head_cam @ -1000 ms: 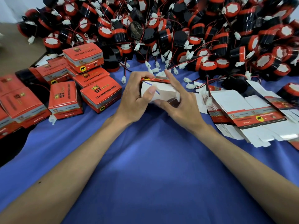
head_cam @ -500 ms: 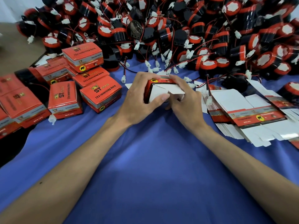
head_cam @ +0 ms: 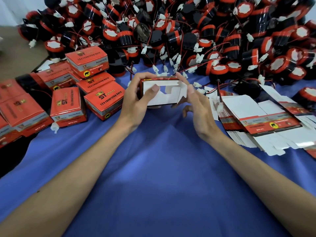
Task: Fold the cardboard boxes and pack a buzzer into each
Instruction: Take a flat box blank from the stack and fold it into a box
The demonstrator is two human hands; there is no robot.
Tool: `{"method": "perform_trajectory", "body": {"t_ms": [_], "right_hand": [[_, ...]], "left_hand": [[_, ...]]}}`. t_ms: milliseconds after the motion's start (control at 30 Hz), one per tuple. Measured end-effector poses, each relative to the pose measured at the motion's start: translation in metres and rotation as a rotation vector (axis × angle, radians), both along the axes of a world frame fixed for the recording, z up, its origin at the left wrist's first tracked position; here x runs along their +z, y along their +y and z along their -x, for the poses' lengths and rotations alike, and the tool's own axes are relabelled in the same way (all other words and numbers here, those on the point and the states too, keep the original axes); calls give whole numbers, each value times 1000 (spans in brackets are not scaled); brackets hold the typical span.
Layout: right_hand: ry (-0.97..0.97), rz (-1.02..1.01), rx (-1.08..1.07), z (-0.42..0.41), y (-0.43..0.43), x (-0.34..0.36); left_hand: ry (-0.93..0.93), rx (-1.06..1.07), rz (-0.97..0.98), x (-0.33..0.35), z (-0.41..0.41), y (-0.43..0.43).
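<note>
Left hand (head_cam: 136, 101) grips the half-folded box (head_cam: 164, 97), thumb on its white flaps, above the table's (head_cam: 162, 168) far middle; right hand (head_cam: 198, 108) loose-fingered alongside; judged risk: untucked flaps spring open if thumb pressure eases.

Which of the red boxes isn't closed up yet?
The held box, gripped by the left hand at centre: its white flaps face the camera with a gap between them. The stacked boxes at left are all shut.

Cardboard box (head_cam: 162, 98) in left grip (head_cam: 135, 103)
</note>
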State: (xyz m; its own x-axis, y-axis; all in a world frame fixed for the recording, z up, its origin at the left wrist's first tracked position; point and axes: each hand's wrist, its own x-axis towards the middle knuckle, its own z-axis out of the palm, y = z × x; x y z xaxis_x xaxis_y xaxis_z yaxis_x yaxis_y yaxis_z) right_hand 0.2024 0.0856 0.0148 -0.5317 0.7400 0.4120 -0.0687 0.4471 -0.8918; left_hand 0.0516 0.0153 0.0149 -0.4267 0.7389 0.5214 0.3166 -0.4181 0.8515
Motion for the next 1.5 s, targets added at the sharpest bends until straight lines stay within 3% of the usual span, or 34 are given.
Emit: {"method": "perform_trajectory", "body": {"t_ms": [133,400,767,967,1100,1200,1333,1500], "right_hand": [[-91,-57,36,1,2,-1],[-118,-15,106,0,5,-3],[-174,-195,144,1,13,-7],[-125,-140,238,-1,5,-4],[-93,-26,202,1,2,-5],[-181,-127,154,4,1,-7],[-310,-330,180,1,-1,-9],[-235,-263,335,-1,1,-5]], "left_hand": [[-140,-82,35,1,1,-2],[221,-104,51,0,-7,-4],[325,-29,111,-4,-7,0],[120,84,73,-2,-6,-1],[90,184,134,-1,-11,2],[9,106,213,-1,-13,3],[-38,55,166,-7,-6,6],[-140,60,174,-6,-3,8]]}}
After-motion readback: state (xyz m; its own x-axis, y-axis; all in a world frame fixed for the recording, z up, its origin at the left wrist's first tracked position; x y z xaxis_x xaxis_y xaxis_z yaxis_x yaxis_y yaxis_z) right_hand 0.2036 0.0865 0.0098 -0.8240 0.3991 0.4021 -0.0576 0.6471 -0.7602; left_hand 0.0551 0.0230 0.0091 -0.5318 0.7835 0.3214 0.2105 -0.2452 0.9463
